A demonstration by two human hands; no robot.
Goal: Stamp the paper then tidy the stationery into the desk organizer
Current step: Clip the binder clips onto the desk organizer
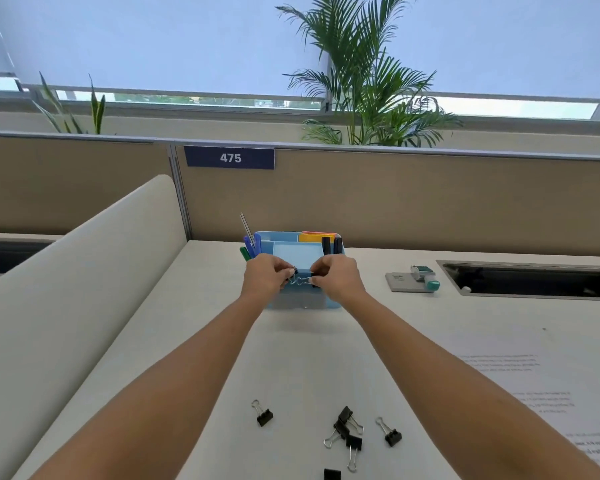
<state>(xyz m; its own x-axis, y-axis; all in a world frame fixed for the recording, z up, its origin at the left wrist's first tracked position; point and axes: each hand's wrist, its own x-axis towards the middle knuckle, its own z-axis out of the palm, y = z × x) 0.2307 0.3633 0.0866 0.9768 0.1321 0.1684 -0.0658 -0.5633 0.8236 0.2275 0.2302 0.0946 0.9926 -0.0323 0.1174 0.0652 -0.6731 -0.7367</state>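
The thumb and fingertips of the left hand [265, 274] pinched a small black left clip [293, 270], and those of the right hand [336, 276] pinched a right clip [314, 280] just beside it. The clips' thin wire handles met between the two hands. Both hands hovered over the front compartment of the organizer [303, 301], a light blue plastic box with a smooth, paler front wall, standing near the tabletop's far edge.

Inside it, blue and green pens [248, 248] leaned out of the left compartment with a slim silver tool [246, 226]; what that tool was could not be told. A pale blue pad [297, 254] lay in the middle, orange and yellow sticky notes [317, 236] stood at the back right, and two black markers [331, 244] stood upright on the right.

Near the tabletop's [309, 358] near edge lay loose clips [347, 429], black with wire loops, some of them tangled together. To the right of the organizer, a teal and white stamp [426, 276] rested on a flat grey pad [403, 283], beside a long dark cable slot [534, 282]. A printed paper [534, 386] lay toward the right edge. A beige partition [430, 202] bearing a "475" label [230, 158] closed off the far edge, with a palm plant [371, 84] behind it.
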